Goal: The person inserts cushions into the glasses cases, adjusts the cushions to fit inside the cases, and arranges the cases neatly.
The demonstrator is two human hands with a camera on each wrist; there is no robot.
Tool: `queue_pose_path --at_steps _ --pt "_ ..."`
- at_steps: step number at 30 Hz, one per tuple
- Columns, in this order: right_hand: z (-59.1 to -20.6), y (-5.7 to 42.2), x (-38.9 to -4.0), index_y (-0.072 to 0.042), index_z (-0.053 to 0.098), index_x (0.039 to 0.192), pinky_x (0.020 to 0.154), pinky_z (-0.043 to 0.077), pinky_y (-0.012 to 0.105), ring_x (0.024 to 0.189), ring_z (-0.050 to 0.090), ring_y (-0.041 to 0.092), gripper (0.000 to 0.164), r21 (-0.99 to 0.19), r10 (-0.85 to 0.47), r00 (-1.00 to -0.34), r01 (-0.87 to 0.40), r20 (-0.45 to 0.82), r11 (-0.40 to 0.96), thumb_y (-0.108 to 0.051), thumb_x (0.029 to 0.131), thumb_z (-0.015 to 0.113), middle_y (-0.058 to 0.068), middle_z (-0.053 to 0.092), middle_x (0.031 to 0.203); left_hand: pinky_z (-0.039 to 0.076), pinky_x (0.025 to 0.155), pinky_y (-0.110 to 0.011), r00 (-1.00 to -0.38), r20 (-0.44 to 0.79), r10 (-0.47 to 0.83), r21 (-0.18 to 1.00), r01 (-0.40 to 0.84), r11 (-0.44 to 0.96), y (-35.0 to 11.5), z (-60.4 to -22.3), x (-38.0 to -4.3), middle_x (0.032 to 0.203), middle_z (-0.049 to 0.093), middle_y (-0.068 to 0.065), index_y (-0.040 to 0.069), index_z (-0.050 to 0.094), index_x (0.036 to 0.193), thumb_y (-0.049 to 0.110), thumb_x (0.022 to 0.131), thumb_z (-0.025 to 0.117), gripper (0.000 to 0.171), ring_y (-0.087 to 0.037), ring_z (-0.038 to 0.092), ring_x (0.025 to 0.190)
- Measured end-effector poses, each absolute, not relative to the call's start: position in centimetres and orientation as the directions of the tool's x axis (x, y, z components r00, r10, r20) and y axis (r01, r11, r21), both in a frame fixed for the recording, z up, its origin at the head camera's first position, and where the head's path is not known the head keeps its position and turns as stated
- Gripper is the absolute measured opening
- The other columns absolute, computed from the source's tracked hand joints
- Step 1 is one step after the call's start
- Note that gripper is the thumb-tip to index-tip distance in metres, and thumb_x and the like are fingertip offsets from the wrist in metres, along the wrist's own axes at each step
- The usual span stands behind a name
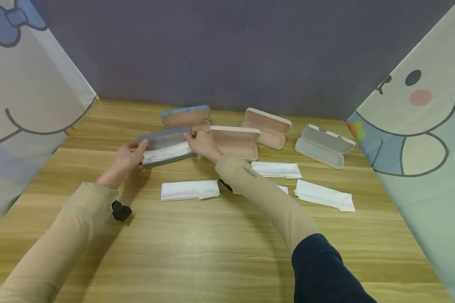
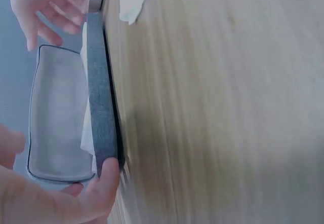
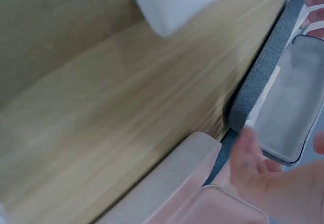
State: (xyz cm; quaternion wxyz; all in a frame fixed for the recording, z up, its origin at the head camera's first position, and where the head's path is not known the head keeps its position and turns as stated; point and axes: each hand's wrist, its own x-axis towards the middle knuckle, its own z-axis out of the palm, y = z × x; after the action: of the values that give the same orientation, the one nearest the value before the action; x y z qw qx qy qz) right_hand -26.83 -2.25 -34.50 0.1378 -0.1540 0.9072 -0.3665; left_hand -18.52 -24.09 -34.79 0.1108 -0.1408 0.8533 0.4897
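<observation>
A dark grey glasses case (image 1: 170, 160) lies with its lid up at the back left, a folded white cloth (image 1: 166, 153) inside it. My left hand (image 1: 126, 162) is at the case's left end. In the left wrist view its fingertips (image 2: 108, 169) touch the lower corner, with the thumb apart from the lid. At the other end is my right hand (image 1: 204, 145), its fingers extended near the corner in the right wrist view. Beside the right hand stands an open pink case (image 1: 233, 136), partly hidden by the wrist.
Behind are an open blue case with a pink lining (image 1: 186, 115) and another pink case (image 1: 268, 122). A light grey case (image 1: 322, 147) stands open at the right. Several folded white cloths (image 1: 189, 190) lie along the wooden table (image 1: 182, 261), one partly under the right sleeve.
</observation>
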Motion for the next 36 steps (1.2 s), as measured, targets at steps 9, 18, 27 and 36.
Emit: queue_pose_path --at_steps 9,18,27,36 --pt "-34.2 -3.0 -26.8 -0.005 0.023 0.151 0.094 0.051 0.038 0.109 0.058 0.027 0.070 -0.732 -0.361 -0.880 -0.024 -0.308 0.681 -0.053 0.102 0.020 0.014 0.045 0.144 0.043 0.103 -0.045 -0.927 -0.359 -0.105 0.838 -0.370 0.400 -23.7 -34.4 -18.8 0.149 0.015 -0.037 -0.010 -0.006 0.149 0.056 0.096 0.011 0.086 -0.036 0.040 0.119" --pt "-34.4 -3.7 -27.2 -0.011 0.032 0.150 0.080 0.053 0.034 0.077 0.056 0.018 0.067 -0.719 -0.291 -0.905 0.024 -0.311 0.695 -0.056 0.101 0.023 0.008 0.056 0.128 0.038 0.109 -0.051 -0.912 -0.399 -0.094 0.836 -0.404 0.371 -23.7 -34.1 -19.0 0.151 0.011 -0.037 -0.011 -0.010 0.148 0.051 0.098 0.006 0.081 -0.040 0.034 0.128" --pt "-34.4 -3.2 -27.5 -0.007 0.028 0.151 0.084 0.054 0.036 0.065 0.046 0.014 0.065 -0.735 -0.344 -0.887 -0.008 -0.307 0.678 -0.051 0.102 0.027 0.003 0.050 0.079 0.038 0.109 -0.050 -0.914 -0.401 -0.066 0.832 -0.394 0.391 -23.3 -33.8 -18.8 0.148 0.017 -0.038 -0.012 -0.011 0.147 0.046 0.101 0.008 0.076 -0.043 0.038 0.128" --pt "-34.2 -3.3 -27.7 -0.001 0.055 0.125 0.074 0.054 0.029 0.079 0.055 0.013 0.053 -0.718 -0.346 -0.880 -0.009 -0.325 0.696 -0.044 0.103 0.032 0.006 0.056 0.099 0.038 0.109 -0.050 -0.929 -0.369 -0.038 0.860 -0.357 0.364 -23.3 -34.0 -18.5 0.149 0.018 -0.038 -0.014 -0.008 0.147 0.041 0.103 0.009 0.072 -0.044 0.034 0.132"
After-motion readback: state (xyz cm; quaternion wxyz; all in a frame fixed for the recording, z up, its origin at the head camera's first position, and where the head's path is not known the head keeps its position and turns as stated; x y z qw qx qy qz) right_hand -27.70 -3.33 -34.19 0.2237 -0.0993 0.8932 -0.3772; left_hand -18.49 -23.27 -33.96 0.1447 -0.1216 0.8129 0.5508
